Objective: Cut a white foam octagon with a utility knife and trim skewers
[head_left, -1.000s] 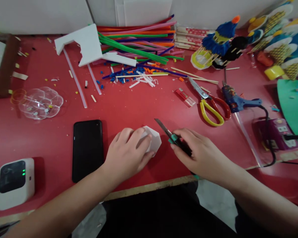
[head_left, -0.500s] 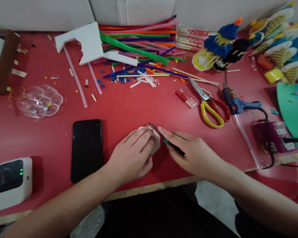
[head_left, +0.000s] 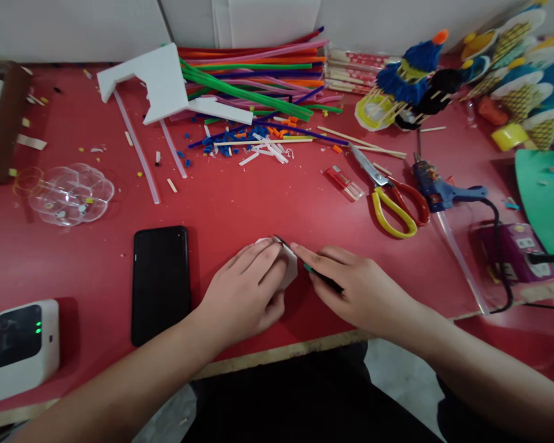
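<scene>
My left hand (head_left: pixel 247 289) holds a small white piece (head_left: pixel 290 271), foam board or thick card, down on the red table, its fingers bent over it and covering most of it. A craft knife (head_left: pixel 325 278) with a dark handle and a bit of green is gripped in my right hand (head_left: pixel 357 286). My index finger lies along the knife. The blade points up and left and rests at the upper right edge of the white piece, close to my left fingertips. Whether it has cut into the piece cannot be made out.
A black phone (head_left: pixel 160 286) lies left of my hands. Scissors (head_left: pixel 388 200), a red-capped case (head_left: pixel 344 183) and a glue gun (head_left: pixel 443 191) with its cable lie to the right. Pipe cleaners (head_left: pixel 258 80), scraps and a white foam cutout (head_left: pixel 161 83) are at the back.
The knife's blade has shifted slightly down and left onto the white piece's edge, with my right index finger following. My left hand has stayed nearly still. The view has tilted slightly.
</scene>
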A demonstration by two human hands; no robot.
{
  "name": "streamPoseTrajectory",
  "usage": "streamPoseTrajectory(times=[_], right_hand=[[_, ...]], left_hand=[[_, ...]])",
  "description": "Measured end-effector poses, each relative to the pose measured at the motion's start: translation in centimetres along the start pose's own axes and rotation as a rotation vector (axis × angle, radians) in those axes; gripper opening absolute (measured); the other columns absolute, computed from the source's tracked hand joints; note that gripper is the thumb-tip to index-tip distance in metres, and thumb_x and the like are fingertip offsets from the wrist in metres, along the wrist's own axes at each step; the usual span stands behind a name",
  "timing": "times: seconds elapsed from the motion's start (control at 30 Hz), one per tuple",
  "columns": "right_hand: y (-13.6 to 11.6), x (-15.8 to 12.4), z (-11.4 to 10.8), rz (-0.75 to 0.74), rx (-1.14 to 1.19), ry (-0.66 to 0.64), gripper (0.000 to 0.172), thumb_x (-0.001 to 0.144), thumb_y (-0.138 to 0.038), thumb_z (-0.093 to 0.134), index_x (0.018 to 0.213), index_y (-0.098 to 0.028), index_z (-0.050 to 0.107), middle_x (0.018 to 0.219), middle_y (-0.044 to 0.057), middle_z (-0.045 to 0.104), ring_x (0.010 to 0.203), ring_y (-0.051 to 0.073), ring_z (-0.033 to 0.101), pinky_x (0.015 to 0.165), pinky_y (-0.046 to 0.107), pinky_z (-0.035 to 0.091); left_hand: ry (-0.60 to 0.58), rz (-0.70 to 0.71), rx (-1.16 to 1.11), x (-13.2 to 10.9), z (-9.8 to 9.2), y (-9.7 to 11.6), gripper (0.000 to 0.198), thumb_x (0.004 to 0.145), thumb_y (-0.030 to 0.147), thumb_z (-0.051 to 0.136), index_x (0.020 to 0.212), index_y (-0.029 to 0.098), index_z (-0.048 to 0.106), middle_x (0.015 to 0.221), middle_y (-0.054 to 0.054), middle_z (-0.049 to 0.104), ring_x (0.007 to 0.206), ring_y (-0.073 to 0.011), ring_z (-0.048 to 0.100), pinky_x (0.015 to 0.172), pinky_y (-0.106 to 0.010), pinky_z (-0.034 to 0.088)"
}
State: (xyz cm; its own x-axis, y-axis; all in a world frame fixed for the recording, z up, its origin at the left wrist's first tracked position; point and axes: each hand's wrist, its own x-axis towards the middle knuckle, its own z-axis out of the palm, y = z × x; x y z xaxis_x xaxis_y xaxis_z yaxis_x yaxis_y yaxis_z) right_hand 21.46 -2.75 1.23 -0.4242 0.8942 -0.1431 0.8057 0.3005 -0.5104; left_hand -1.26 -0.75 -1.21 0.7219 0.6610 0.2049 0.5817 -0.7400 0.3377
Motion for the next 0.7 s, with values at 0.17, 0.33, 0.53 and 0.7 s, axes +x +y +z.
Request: streamPoseTrajectory(times=[0.17, 0.33, 0.53, 0.7], right_hand=[[-0.2, 0.0, -0.1, 0.001, -0.040, -0.006, 0.056, 0.094, -0.017, 0.043, 0.149, -0.025, 0.048, 0.095, 0.006, 0.066, 0.075, 0.017, 0.063, 0.068, 0.031, 0.054], [-0.3, 0.1, -0.5, -0.012, -0.075, -0.033, 0.056, 0.094, -0.017, 0.042, 0.149, -0.024, 0.048, 0.094, 0.006, 0.066, 0.075, 0.017, 0.063, 0.067, 0.031, 0.054], [-0.3, 0.5, -1.1, -0.048, -0.085, -0.052, 0.055, 0.093, -0.016, 0.043, 0.148, -0.021, 0.050, 0.098, 0.008, 0.069, 0.076, 0.018, 0.065, 0.069, 0.033, 0.055], [-0.3, 0.7, -1.2, -0.050, -0.082, -0.070, 0.056, 0.093, -0.015, 0.042, 0.148, -0.020, 0.049, 0.103, 0.009, 0.070, 0.082, 0.019, 0.066, 0.076, 0.035, 0.056]], left_hand=[[0.009, 0.001, 0.014, 0.1, -0.1, 0.1, 0.042, 0.085, 0.023, 0.055, 0.124, 0.008, 0.063, 0.132, -0.017, 0.064, 0.128, -0.0344, 0.058, 0.109, -0.047, 0.052], [0.001, -0.004, 0.018, 0.2, -0.3, 0.2, 0.043, 0.083, 0.021, 0.057, 0.124, 0.008, 0.062, 0.132, -0.019, 0.063, 0.128, -0.0354, 0.058, 0.106, -0.047, 0.054], [0.001, 0.004, -0.010, 0.2, -0.2, 0.1, 0.042, 0.083, 0.021, 0.056, 0.124, 0.009, 0.062, 0.129, -0.018, 0.064, 0.128, -0.0339, 0.058, 0.110, -0.048, 0.051], [-0.010, 0.006, -0.030, 0.3, -0.2, 0.1, 0.039, 0.084, 0.021, 0.056, 0.120, 0.010, 0.063, 0.127, -0.017, 0.065, 0.130, -0.0335, 0.056, 0.111, -0.048, 0.051]])
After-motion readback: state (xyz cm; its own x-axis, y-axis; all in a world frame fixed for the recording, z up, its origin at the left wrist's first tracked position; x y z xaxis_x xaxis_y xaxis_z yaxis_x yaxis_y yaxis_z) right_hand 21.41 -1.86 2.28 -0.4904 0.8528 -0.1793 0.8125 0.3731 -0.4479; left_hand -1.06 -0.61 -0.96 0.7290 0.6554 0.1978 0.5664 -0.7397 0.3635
